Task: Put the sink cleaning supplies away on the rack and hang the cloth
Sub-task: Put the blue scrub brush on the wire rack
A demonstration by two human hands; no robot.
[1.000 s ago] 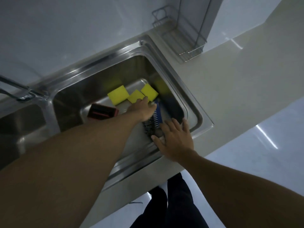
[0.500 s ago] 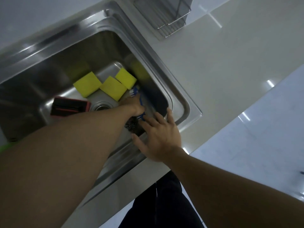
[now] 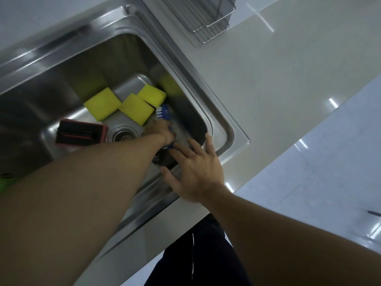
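Three yellow sponges (image 3: 132,107), blue brush (image 3: 165,112) with white bristles, red-and-black block (image 3: 81,134), steel-grey sink (image 3: 226,129).

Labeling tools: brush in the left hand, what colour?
Blue brush with white bristles, left hand; head view.

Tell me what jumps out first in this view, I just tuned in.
Three bright yellow sponges lie on the sink floor near its far right corner. The left hand reaches beside them, closed on a blue brush, while the right hand spreads open over the sink's near edge. A wire rack stands on the counter beyond.
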